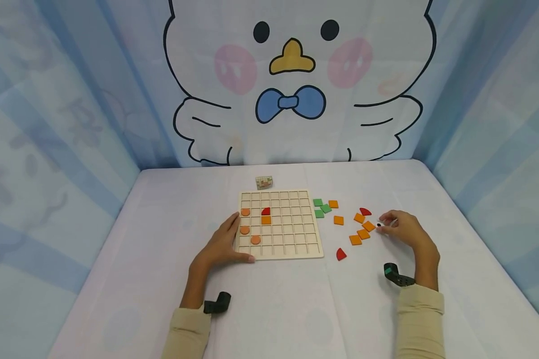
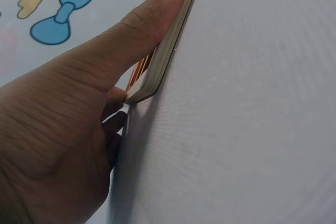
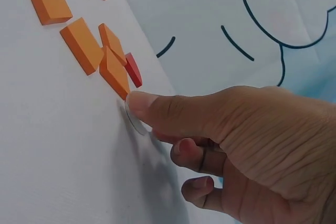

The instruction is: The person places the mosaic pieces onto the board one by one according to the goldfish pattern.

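A pale wooden grid board lies on the table. My left hand holds it at the near left corner, thumb along the front edge and fingers at the left side. Three orange discs sit in its left cells, with a red quarter-round piece above an orange square. Right of the board, my right hand pinches a small thin white round piece with a black mark, low over the table. Loose orange square tiles lie just left of those fingertips.
Green tiles lie by the board's right edge. Two loose red wedge pieces lie among the tiles' surroundings, one nearer, one farther. A small patterned block stands behind the board. A printed curtain hangs behind the table.
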A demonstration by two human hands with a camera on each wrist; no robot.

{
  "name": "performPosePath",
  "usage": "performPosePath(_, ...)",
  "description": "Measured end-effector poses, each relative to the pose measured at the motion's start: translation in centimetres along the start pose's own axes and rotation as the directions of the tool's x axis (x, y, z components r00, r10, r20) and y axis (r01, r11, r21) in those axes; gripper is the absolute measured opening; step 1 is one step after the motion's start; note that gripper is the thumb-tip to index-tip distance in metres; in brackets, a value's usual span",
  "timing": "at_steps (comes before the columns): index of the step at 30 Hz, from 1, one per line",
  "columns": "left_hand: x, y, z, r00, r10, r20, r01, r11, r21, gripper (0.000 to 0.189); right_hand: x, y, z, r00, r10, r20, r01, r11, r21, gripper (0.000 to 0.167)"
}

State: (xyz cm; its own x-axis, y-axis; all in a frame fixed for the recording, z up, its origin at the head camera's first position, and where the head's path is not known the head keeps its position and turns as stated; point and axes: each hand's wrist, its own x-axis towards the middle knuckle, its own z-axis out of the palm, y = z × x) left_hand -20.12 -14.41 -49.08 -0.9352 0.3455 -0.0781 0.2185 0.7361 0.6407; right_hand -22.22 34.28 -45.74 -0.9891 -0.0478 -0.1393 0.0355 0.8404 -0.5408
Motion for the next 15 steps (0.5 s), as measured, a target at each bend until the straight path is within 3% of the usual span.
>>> performPosePath(6,0.02,-0.13,0.03,1.000,0.006,0.000,-0.006,1.000,0.002,0.128,0.20,0.23,0.53,1.000,-0.026,-0.003,0.026,1.000,0.002,0.030)
performPosePath(15,0.12,-0.30,0.04,1.000,0.014,-0.003,-0.014,1.000,0.009,0.127,0.70,0.52,0.95,0.999,-0.024,-0.039,0.023,1.000,-0.015,0.038)
